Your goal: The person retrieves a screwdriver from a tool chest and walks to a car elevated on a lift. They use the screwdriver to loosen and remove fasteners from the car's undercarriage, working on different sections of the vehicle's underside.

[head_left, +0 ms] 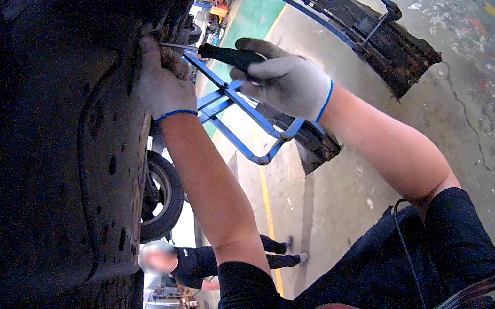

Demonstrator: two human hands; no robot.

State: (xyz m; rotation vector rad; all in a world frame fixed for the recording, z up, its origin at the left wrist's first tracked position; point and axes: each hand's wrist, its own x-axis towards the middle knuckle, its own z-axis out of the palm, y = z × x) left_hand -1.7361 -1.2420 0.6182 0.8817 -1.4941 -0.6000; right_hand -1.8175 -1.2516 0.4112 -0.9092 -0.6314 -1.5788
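Note:
My right hand (291,79), in a pale work glove with a blue cuff, grips the black handle of a screwdriver (225,56). Its thin metal shaft points left, toward the dark underside of a vehicle (100,126). Up against that underside is my left hand (167,89), gloved the same way, its fingers curled close around the end of the shaft. What those fingers pinch is hidden in shadow, and so is the shaft's tip.
Below my hands stands a blue tubular metal frame (240,107) with dark lift pads. Another dark lift platform (363,26) lies at upper right. A wheel (160,194) hangs at left. Farther off, a person in dark clothes (197,263) stands on the concrete floor (358,201).

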